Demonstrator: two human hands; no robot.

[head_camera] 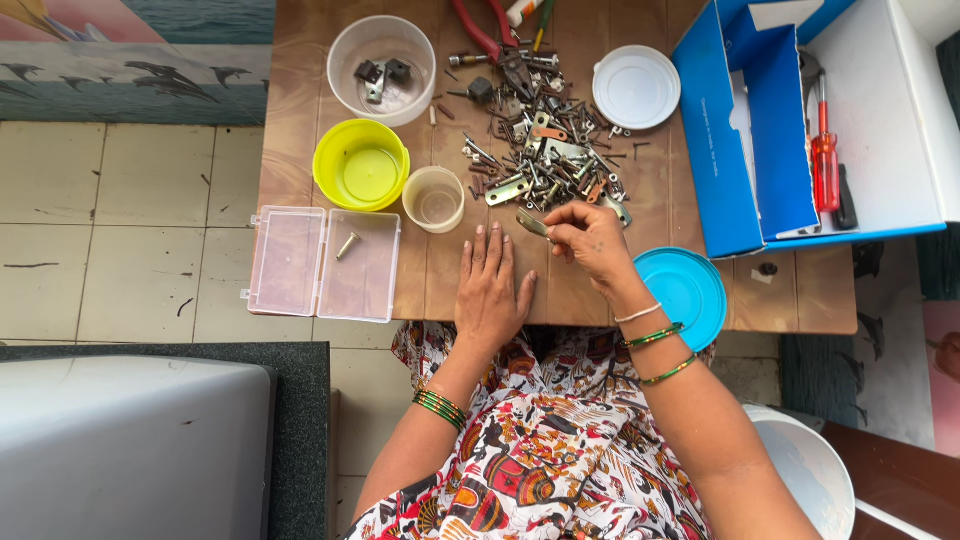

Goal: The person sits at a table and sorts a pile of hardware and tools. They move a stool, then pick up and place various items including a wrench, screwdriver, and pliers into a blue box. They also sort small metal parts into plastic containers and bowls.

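My right hand [590,243] pinches a small flat metal piece [532,224] just below a heap of mixed screws, bolts and brackets [540,140] on the brown table [300,150]. My left hand [490,290] lies flat on the table with fingers together and nothing in it, right beside the right hand. A small clear plastic cup [433,199] stands left of the metal piece. An open clear hinged box [322,263] at the table's left front holds one bolt [347,245].
A yellow lid [361,165] and a clear bowl with a few metal parts [381,70] sit at the left back. A white lid [636,88], a blue lid [688,292], red pliers [478,28] and an open blue box with a red screwdriver [825,165] lie to the right.
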